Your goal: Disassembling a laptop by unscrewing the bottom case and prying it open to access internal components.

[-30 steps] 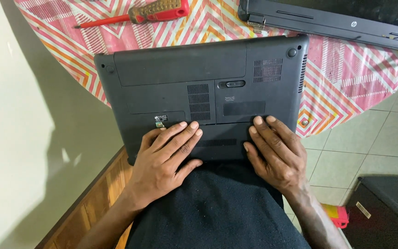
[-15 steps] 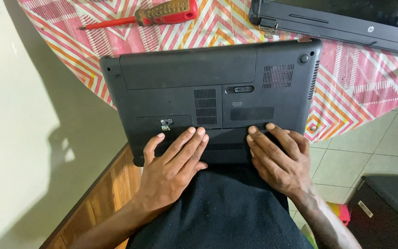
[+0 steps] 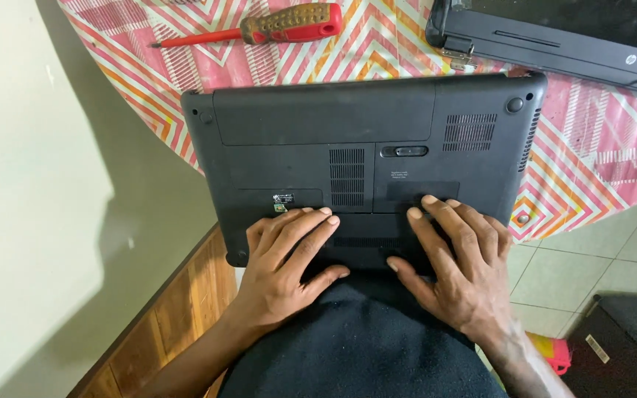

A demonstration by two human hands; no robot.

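Under both palms an upturned black laptop (image 3: 363,155) is lying, its far half on the patterned tablecloth (image 3: 591,147). Left hand (image 3: 285,262) and right hand (image 3: 455,265) are pressing flat on its near edge, fingers spread, gripping nothing.

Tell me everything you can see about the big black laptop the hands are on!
The laptop lies upside down, its matte black plastic underside facing up. It shows vent grilles, a slide latch, a long panel, round rubber feet and a small sticker. Its far part rests on the striped tablecloth; its near edge overhangs. The left hand and right hand press flat on it.

Two hands (image 3: 289,258) (image 3: 455,265), one upturned laptop (image 3: 348,140), one screwdriver (image 3: 259,28), seemingly one further laptop part (image 3: 554,40).
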